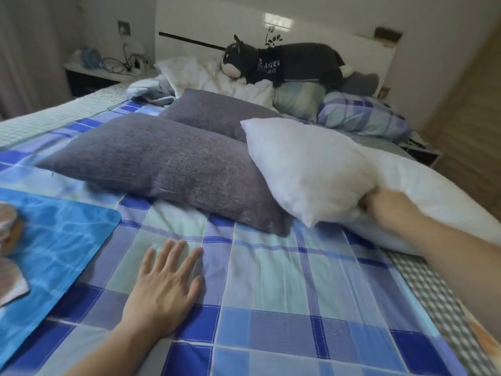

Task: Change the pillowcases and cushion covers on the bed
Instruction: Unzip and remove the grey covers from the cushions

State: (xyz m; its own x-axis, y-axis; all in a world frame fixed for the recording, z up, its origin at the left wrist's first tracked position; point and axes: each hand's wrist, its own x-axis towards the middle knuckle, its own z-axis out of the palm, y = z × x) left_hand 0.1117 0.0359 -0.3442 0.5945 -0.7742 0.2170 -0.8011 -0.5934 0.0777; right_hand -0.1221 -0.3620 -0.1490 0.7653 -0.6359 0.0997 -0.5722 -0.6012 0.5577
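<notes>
Our left hand (165,287) flat, fingers spread, on checked sheet (284,308) at 7 o'clock. Our right hand (387,213) grips bare white pillow (306,169) at 3 o'clock, touching near grey cushion (162,166). Plush toy (292,62) at 12; white writing on it unreadable.

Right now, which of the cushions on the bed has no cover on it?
The bare white cushion insert, gripped at its near corner by the right hand. The two grey cushions beside it both wear woven covers.
</notes>
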